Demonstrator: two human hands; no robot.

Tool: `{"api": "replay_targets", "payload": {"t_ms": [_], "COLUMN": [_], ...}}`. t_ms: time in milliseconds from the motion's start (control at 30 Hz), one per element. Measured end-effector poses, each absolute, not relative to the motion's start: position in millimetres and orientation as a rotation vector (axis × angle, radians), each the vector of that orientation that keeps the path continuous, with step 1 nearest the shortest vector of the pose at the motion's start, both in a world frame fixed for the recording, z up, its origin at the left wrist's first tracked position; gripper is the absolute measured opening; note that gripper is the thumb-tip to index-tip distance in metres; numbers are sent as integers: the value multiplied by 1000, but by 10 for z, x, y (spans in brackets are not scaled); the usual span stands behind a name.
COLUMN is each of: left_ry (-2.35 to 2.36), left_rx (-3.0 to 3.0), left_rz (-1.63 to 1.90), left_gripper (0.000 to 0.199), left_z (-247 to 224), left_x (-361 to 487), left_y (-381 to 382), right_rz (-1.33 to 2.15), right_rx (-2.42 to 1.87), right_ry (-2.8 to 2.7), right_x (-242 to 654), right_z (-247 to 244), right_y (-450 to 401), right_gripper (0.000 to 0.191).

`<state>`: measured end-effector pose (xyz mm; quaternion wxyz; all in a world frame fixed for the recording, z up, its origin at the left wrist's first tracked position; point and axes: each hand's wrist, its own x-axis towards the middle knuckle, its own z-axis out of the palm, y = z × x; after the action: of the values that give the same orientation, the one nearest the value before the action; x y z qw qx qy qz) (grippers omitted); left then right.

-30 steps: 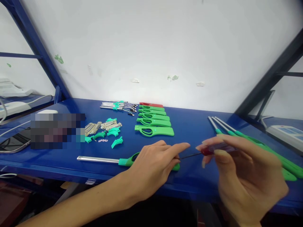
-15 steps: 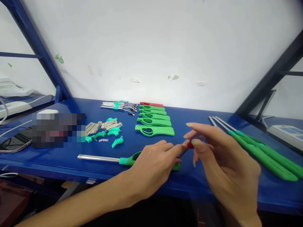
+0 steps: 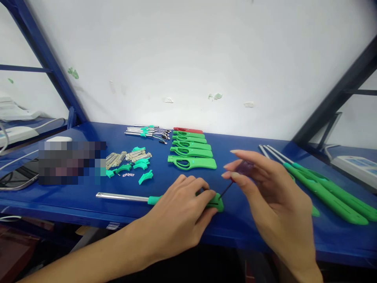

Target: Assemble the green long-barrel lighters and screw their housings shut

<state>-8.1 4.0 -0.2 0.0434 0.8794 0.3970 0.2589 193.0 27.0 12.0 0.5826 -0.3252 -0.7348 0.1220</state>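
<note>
Flat on the blue table lies a green long-necked gas lighter (image 3: 216, 202), its metal tube (image 3: 123, 197) pointing left. My left hand (image 3: 184, 208) is closed over its handle, and the handle's right end shows past my fingers. In my right hand (image 3: 273, 196) is a screwdriver (image 3: 226, 190) with a dark, partly hidden grip. Its thin shaft slants down to the left, and the tip is at the handle's right end. Finished-looking green lighters (image 3: 326, 188) lie on the right, one partly behind my right hand.
Several green handle shells (image 3: 193, 163) and a red one (image 3: 188, 130) lie in a column at mid-table. To their left are metal tubes with wires (image 3: 140, 133), clear fuel tanks (image 3: 138, 155) and teal triggers (image 3: 146, 177). A phone (image 3: 17, 181) rests far left.
My left hand has drawn back left from the handle's end, uncovering it. The screwdriver's shaft is now visible, with its tip at that end; my right hand has shifted slightly left.
</note>
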Motion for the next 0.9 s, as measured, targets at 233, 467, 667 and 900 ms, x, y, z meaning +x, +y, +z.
{"api": "replay_targets", "payload": {"t_ms": [233,467,667,900], "left_ry": [1214,1194,1189,1196], "left_rx": [2692,2703,2729,2738], "left_rz": [754,767,764,755], "left_gripper": [32,33,35,35], "left_z": [-54,-68,-65,-58], "left_x": [-363,-358,-360,-343], "left_y": [-37,-42,-42,-53], "right_rz": [204,370,172,206], "right_rx": [-741,-622,-658,-623], "right_ry": [-1780,-1760,-1705,-1611], "right_x": [1890,1854,1873,1782], "right_z": [104,90,76,80], "right_y": [271,210,216,192], "right_gripper": [47,48,40,53]}}
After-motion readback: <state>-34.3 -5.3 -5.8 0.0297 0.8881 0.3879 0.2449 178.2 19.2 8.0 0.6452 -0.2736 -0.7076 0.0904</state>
